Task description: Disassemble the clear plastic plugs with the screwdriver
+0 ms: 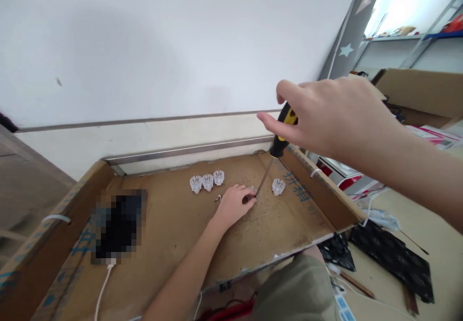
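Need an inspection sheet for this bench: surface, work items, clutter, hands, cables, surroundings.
Surface: cardboard tray with raised sides, blue markings.
Work items: three clear plugs grouped together, pins up; a lone plug to their right; screwdriver with black and yellow handle.
Clutter: dark specks near the left hand; pixelated dark object at left, unidentifiable.
Hands: right grips the screwdriver handle, shaft angled down; left is at its tip, its piece mostly hidden.
Cables: white cable running to the dark object.
Surroundings: white panel behind; cardboard box at right.
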Demonstrator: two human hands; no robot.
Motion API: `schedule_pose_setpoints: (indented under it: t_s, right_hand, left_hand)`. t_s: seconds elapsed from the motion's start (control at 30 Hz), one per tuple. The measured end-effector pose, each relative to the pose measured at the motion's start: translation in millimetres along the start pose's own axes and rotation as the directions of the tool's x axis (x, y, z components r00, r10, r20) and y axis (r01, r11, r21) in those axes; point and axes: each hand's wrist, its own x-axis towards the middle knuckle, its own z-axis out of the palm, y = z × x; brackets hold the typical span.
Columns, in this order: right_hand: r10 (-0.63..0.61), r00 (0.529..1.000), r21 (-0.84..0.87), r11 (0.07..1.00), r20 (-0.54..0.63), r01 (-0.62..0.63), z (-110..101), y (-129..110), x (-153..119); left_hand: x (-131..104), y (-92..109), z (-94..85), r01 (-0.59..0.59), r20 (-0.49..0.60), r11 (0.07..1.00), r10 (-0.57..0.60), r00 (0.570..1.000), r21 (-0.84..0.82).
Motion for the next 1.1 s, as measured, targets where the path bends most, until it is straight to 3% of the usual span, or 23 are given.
schedule_pose_setpoints:
  t_s: [0.1,0.17,0.27,0.33,0.43,0.57,0.63,0.7,0.77,0.93,1.07,1.1]
  right_hand:
    - [-0.184,0.956,0.105,0.981,0.227,0.164,-4.6,9.7,11.4]
    - [-0.213,0.926,0.165,0.972,0.311,0.168,-5.5,16.3,18.8]
    - [-0.042,0.963,0.003,0.999,0.267,0.042,-3.9,22.2,28.5]
    - [0.099,0.955,-0.102,0.992,0.281,-0.073,-2.9,25.0,34.4]
    - [0.199,0.866,-0.08,0.98,0.459,-0.183,-5.9,30.9,40.8]
    - [0.15,0.745,0.052,0.969,0.649,-0.241,-14.4,34.4,41.7]
    - [0.2,0.772,0.021,0.964,0.604,-0.266,-15.3,31.4,40.4]
    - [0.254,0.853,-0.048,0.964,0.455,-0.262,-14.1,26.4,39.5]
    - [0.209,0.891,-0.065,0.978,0.402,-0.2,-12.9,21.1,39.1]
    - [0.004,0.83,0.121,0.989,0.558,-0.086,-13.3,15.9,39.7]
    - [0.007,0.889,0.01,1.0,0.459,-0.013,-11.3,20.3,42.2]
    - [0.036,0.872,-0.034,0.999,0.487,-0.022,-11.8,21.1,43.0]
  left_hand:
    - [0.2,0.5,-0.3,0.005,0.009,1.0,-0.005,1.0,0.007]
    - [0.0,1.1,-0.9,0.004,0.006,1.0,-0.004,1.0,-0.001]
    - [-0.4,2.1,-1.5,0.013,0.007,1.0,-0.013,1.0,-0.009]
    - [-0.5,2.3,-1.1,0.02,0.006,1.0,-0.02,1.0,-0.007]
    - [-0.3,1.2,0.8,0.014,-0.002,1.0,-0.014,1.0,-0.001]
    - [-0.5,-0.4,2.9,0.003,-0.018,1.0,-0.003,1.0,0.011]
    - [-1.0,-0.2,2.8,0.002,-0.02,1.0,-0.002,1.0,0.009]
    - [-1.5,0.4,2.2,0.006,-0.017,1.0,-0.006,1.0,0.006]
    - [-1.7,1.1,1.8,0.012,-0.012,1.0,-0.012,1.0,0.005]
    - [-1.2,1.6,1.4,0.005,-0.015,1.0,-0.005,1.0,-0.002]
    - [-1.3,1.3,1.4,0.001,-0.017,1.0,-0.001,1.0,0.003]
    - [-1.5,1.1,1.5,-0.002,-0.017,1.0,0.002,1.0,0.006]
